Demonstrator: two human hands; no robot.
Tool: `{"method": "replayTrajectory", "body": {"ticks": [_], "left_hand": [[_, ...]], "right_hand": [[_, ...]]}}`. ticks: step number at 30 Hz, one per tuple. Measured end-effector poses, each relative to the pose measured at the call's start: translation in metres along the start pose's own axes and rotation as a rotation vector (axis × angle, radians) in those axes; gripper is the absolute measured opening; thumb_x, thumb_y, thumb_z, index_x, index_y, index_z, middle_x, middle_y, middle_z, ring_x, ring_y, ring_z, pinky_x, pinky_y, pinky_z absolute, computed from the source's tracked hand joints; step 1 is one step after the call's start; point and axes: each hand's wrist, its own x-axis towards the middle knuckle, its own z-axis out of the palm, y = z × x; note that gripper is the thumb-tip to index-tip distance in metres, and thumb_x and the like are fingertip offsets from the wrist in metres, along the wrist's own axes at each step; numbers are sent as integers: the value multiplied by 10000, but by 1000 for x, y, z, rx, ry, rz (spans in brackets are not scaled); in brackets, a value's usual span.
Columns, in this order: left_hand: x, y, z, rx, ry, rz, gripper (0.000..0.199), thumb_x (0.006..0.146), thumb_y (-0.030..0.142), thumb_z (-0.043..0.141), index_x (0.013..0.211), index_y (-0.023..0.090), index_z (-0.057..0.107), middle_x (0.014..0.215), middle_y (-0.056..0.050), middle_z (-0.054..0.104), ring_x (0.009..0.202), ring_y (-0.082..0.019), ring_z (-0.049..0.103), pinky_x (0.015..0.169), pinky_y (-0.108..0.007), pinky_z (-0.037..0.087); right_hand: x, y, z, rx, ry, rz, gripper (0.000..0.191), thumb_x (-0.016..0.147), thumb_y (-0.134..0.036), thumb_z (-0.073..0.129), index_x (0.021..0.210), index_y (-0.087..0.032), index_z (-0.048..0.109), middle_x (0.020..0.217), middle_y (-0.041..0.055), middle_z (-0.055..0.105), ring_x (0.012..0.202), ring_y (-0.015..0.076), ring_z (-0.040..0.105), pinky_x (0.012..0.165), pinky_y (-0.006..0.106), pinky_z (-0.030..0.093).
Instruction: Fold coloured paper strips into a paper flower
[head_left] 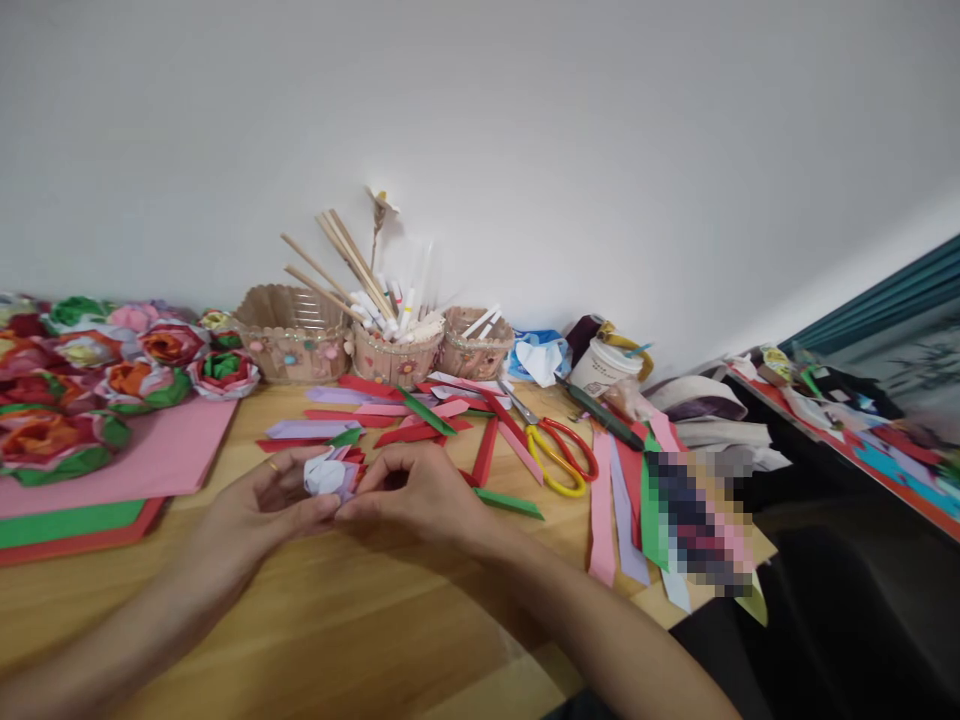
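Note:
A small paper flower point(327, 474), white at the front with lilac, red and green parts, is held above the wooden table. My left hand point(281, 505) wraps around its left side, with the thumb below and a ring on one finger. From the right, my right hand point(420, 490) pinches the flower's edge; the fingertips partly hide what they grip. Folded strips of red, lilac, pink and green paper point(427, 425) lie just behind my hands. Scissors point(559, 455) with yellow and red handle loops rest to the right of them.
Finished paper flowers point(56, 440) crowd the left side on pink sheets point(187, 450). Decorated baskets point(292, 345) stand along the wall, one with sticks and markers. On the right are a white cup point(604, 370), a dark-handled tool point(607, 415) and hanging paper strips point(604, 510).

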Motion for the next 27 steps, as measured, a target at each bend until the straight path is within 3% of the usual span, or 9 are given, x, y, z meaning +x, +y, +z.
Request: {"method": "replayTrajectory", "body": {"ticks": [7,10,14,19,27], "left_hand": [[1,-1,-3,-54,4,-27,365,582,257,771,891,187,591,882,-28,706,792,-200,659,662,-260,522],[3,-4,-5,-54,-20,16,369,583,256,773,904,197,599,883,-27,711,813,-198,656,664,-251,516],[4,-7,-5,13,-54,51,374,608,275,750,931,179,588,920,-56,709,873,-217,645,725,-287,501],[3,-4,-4,49,-70,65,395,606,287,734,938,154,566,959,-82,695,899,-227,629,788,-328,473],[5,-6,-5,-40,-99,34,406,643,296,711,971,159,514,968,-76,670,854,-195,616,715,-304,476]], "right_hand": [[4,0,-5,-22,-68,-74,185,708,-355,662,681,-172,656,703,-10,627,667,113,568,672,243,430],[3,2,-6,-13,-87,-41,209,677,-367,687,650,-162,653,677,-12,618,637,109,555,637,238,420],[2,3,-2,-17,-12,57,226,608,-347,743,600,-153,627,617,-25,590,567,95,518,554,223,385],[1,1,2,-35,41,80,228,563,-298,773,559,-152,599,572,-37,559,538,86,480,509,213,338],[4,-5,-9,-10,-68,103,140,646,-297,700,688,-163,695,685,7,635,618,117,537,601,255,388]]}}
